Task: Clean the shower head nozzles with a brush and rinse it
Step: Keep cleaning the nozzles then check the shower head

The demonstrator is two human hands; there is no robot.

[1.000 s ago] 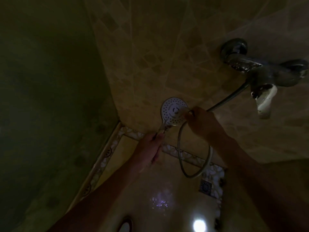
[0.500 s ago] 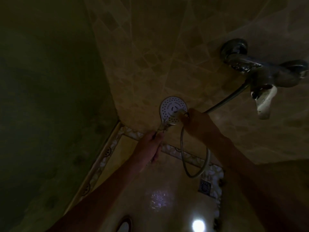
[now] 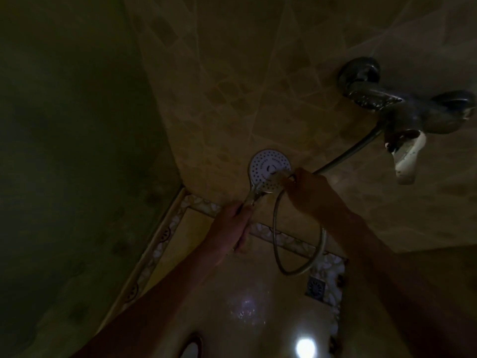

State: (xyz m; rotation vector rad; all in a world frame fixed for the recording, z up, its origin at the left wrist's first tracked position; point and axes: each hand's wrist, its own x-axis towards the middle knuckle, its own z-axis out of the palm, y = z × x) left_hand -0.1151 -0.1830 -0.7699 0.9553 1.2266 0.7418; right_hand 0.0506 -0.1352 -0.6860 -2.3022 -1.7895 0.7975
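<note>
Risks, judged from this moment. Light is very poor, so it is hard to tell which nozzles have been covered; patches of the face could be missed. The shower head (image 3: pixel 268 170) is held by its handle only, out past the left hand (image 3: pixel 232 229), so sideways pressure from the brush (image 3: pixel 280 176) could twist the face away or work the handle loose in what looks like a wet grip. The hose (image 3: pixel 299 270) hangs in a loop under the right hand (image 3: pixel 307 191); a snag on the wrist would tug the head. The floor (image 3: pixel 245 306) below both hands glistens, probably wet, so footing may be slippery.

Hands. The left hand is wrapped round the shower head's handle, fingers curled closed on it, with the round white nozzle face up and beyond the knuckles, turned toward the camera. The right hand is closed on the brush, which shows only as a small pale blur. Its tip lies on the lower right part of the nozzle face. The exact finger hold is too dark to make out. The two hands are near each other, not touching.

Surroundings. The wall tap (image 3: pixel 402 112) sits up and to the right of the right hand, well apart. A floor drain (image 3: pixel 315 287) lies below the hose loop.
</note>
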